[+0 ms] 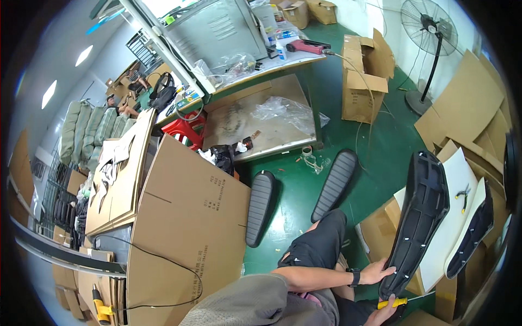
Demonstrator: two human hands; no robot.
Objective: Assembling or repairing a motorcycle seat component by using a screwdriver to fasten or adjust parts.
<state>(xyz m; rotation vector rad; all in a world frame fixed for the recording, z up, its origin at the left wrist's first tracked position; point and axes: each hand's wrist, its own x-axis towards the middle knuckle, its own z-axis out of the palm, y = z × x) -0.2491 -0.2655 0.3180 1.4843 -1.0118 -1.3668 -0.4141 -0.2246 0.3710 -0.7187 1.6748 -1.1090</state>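
Observation:
A long black padded seat point(416, 223) leans to my right with its ribbed underside showing and small pale fastenings along it. My left hand point(376, 271), with a dark band on its wrist, grips the seat's near end, thumb over the rim. Just below, my right hand point(385, 313) is closed around a yellow-handled tool point(399, 302) beside the same end; the tool's working tip is hidden. A second, similar seat point(472, 239) lies farther right, underside up. Cutters with yellow handles point(463, 199) rest on a white board point(452, 217) between the two seats.
Two black ribbed seats point(261, 209) point(335, 185) lie on the green floor ahead. A large cardboard sheet point(185, 228) stands at left, with a yellow-and-black power tool point(100, 305) nearby. Beyond are a workbench point(261, 79), an open carton point(359, 87) and a standing fan point(429, 32).

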